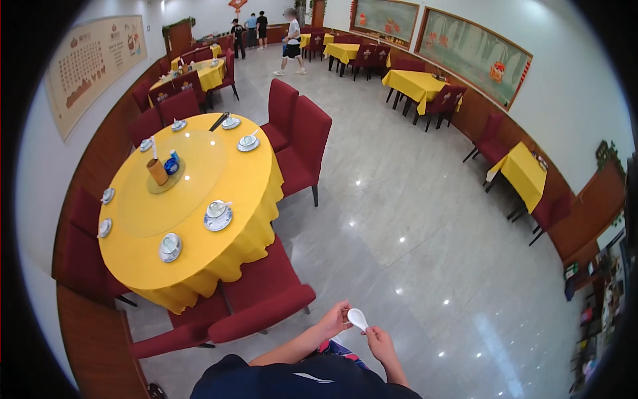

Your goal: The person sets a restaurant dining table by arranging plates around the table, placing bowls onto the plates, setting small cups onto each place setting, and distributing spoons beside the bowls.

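Note:
A white soup spoon [357, 318] is held in front of my body, above the floor, its bowl tilted up to the left. My right hand [381, 344] is closed on the end of the handle. At the bowl's left edge, my left hand [336, 320] has its fingers curled and thumb against the rim; part of the grip is hidden. Left of my hands stands a red chair [262, 316], its back nearest my left forearm. Beyond it is a round table [249, 193] under a yellow cloth.
Place settings [218, 216] ring the round table's glass turntable [143, 206], which carries a brown holder [157, 171] and a blue item [171, 165]. Smaller yellow tables [522, 174] line the right wall. A person [292, 43] walks at the back; several others stand farther away. Grey tiled floor [412, 219] stretches ahead.

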Demonstrator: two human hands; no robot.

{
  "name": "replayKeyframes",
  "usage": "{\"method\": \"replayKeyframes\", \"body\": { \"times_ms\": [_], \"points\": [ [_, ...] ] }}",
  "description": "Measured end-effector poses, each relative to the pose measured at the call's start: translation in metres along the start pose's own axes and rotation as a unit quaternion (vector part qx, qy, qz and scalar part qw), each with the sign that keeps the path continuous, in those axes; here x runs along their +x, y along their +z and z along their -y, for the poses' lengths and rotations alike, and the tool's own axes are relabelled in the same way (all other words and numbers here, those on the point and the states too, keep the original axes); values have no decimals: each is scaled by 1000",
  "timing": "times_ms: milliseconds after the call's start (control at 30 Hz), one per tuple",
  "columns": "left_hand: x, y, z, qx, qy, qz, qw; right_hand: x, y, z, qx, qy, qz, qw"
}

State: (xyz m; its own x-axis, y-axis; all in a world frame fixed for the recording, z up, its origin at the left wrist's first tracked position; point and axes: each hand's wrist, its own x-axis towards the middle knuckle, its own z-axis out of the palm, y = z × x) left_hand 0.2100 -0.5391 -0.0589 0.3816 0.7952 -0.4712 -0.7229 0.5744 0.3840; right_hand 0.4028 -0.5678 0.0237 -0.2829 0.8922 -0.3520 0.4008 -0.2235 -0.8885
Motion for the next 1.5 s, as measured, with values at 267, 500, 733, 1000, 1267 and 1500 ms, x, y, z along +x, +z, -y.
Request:
{"method": "replayKeyframes", "body": {
  "times_ms": [267,500,733,1000,1267,1500],
  "points": [
    [115,61,-96,-30,14,10,999,158,-74,61,72,56,54,994],
    [201,67,-166,-89,60,-8,994,296,-118,94,117,99,133,979],
    [334,86,-247,-108,107,-16,988,461,-188,100,80,13,172,982],
    [460,173,-372,-139,136,-47,980,616,-275,149,122,-16,202,972],
    [574,180,-476,-153,146,-119,970,764,-298,187,77,0,211,974],
    [686,113,-605,-203,192,-68,958,939,-288,238,-16,-36,236,971]
  ]
}}
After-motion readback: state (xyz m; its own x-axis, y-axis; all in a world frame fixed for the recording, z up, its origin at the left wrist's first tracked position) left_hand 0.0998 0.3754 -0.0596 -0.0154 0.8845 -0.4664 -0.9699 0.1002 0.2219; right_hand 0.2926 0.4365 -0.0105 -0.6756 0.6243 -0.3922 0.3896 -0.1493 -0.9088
